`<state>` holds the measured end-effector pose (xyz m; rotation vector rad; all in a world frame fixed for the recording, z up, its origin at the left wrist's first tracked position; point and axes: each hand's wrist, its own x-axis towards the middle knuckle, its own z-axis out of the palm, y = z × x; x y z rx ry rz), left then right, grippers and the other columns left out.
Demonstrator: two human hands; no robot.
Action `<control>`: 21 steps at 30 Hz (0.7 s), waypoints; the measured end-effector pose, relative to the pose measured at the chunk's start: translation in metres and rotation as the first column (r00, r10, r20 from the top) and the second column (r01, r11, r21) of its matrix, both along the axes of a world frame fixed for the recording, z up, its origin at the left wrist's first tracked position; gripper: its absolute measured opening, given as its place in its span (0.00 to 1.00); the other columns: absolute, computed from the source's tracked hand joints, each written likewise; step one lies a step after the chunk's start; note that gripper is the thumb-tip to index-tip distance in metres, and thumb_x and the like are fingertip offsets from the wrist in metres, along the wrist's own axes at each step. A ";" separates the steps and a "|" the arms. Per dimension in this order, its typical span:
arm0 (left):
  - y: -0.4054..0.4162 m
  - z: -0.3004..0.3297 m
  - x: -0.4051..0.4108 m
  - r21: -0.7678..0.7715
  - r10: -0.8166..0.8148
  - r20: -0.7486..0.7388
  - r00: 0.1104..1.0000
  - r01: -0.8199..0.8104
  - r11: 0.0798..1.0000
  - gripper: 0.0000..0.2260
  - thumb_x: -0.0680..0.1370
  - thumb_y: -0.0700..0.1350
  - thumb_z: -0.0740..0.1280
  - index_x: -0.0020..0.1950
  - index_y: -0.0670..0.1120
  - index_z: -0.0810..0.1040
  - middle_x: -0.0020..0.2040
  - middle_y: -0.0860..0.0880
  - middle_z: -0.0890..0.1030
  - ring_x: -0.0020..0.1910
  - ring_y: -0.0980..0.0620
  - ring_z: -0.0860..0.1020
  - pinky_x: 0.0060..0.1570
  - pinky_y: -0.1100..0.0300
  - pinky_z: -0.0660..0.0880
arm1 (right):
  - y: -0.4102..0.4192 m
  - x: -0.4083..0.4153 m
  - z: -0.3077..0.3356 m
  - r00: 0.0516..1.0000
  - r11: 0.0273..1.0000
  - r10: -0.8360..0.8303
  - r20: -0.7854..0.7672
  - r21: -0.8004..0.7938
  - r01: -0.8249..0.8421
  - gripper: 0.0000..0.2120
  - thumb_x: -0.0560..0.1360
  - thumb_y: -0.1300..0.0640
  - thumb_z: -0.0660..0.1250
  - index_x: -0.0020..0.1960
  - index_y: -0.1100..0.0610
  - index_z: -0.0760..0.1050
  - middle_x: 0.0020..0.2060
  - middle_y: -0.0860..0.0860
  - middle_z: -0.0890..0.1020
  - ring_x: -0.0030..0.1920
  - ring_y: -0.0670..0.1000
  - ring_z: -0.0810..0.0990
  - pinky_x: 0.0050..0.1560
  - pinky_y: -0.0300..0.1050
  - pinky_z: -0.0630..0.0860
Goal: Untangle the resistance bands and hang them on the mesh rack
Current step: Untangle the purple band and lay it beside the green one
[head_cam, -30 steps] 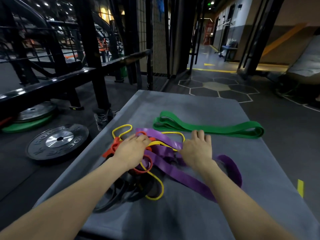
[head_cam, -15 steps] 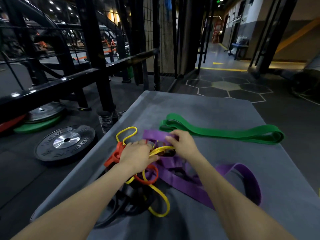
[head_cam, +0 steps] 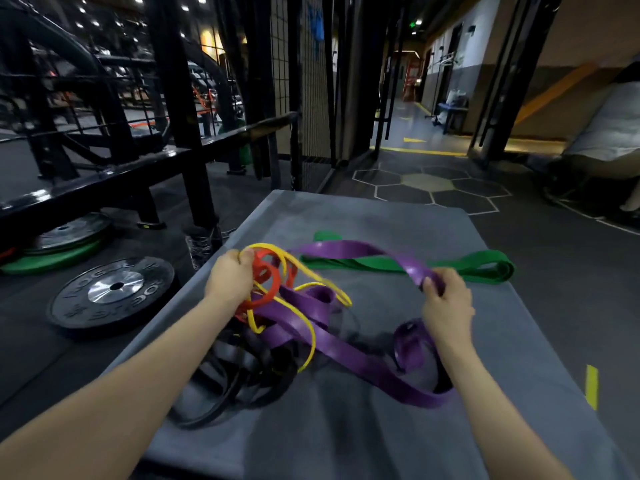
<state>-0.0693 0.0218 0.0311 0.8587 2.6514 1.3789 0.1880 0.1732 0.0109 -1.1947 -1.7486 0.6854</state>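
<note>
A tangle of resistance bands lies on a grey padded platform (head_cam: 363, 431). My left hand (head_cam: 228, 280) grips the orange band (head_cam: 268, 275) and the thin yellow band (head_cam: 304, 320), lifted off the pad. My right hand (head_cam: 445, 303) pinches the wide purple band (head_cam: 360, 249) and holds it up to the right, its length arching between both hands. More purple loops trail down to the pad. Black bands (head_cam: 235, 379) lie under the tangle. A green band (head_cam: 398, 265) lies flat and apart behind. The black mesh rack (head_cam: 313, 81) stands beyond the platform's far left corner.
Weight plates (head_cam: 114, 292) lie on the floor left of the platform, beside a black steel frame (head_cam: 104, 174). A plastic bottle (head_cam: 199, 245) stands at the platform's left edge. A corridor with hexagon floor marks opens ahead right. A seated person (head_cam: 609, 133) is at far right.
Both hands have lifted off the pad and moved apart. The right hand took the purple band and pulled it up to the right; the left raised the orange and yellow bands.
</note>
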 end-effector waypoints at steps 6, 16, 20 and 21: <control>-0.019 0.001 -0.010 -0.148 -0.034 -0.136 0.990 0.014 0.989 0.15 0.80 0.49 0.59 0.52 0.38 0.76 0.54 0.35 0.73 0.57 0.36 0.71 0.58 0.48 0.67 | -0.009 0.004 -0.017 0.894 0.980 -0.129 0.429 -0.084 0.182 0.15 0.76 0.61 0.57 0.61 0.55 0.73 0.58 0.60 0.74 0.61 0.62 0.68 0.62 0.55 0.61; -0.039 0.001 -0.031 -0.140 -0.206 -0.206 0.956 0.180 0.974 0.07 0.79 0.47 0.62 0.53 0.48 0.77 0.47 0.47 0.75 0.52 0.43 0.75 0.57 0.47 0.70 | -0.016 -0.029 -0.012 0.464 0.997 0.029 0.886 0.007 -0.074 0.16 0.74 0.61 0.55 0.59 0.57 0.74 0.67 0.58 0.67 0.69 0.59 0.61 0.73 0.58 0.46; -0.054 -0.008 -0.035 -0.267 -0.375 -0.153 0.914 0.327 0.906 0.06 0.78 0.41 0.63 0.46 0.42 0.78 0.41 0.46 0.76 0.43 0.48 0.75 0.45 0.58 0.67 | -0.018 -0.077 -0.002 0.463 0.949 0.215 0.860 -0.071 -0.309 0.19 0.76 0.58 0.55 0.67 0.59 0.68 0.67 0.59 0.68 0.69 0.59 0.65 0.72 0.56 0.53; -0.059 -0.011 -0.036 -0.323 -0.426 -0.140 0.894 0.365 0.873 0.07 0.78 0.40 0.63 0.44 0.39 0.78 0.38 0.47 0.75 0.40 0.51 0.73 0.41 0.60 0.65 | -0.020 -0.090 -0.003 0.518 0.925 0.265 0.813 -0.064 -0.374 0.20 0.78 0.55 0.55 0.68 0.59 0.66 0.67 0.59 0.69 0.68 0.59 0.67 0.71 0.54 0.58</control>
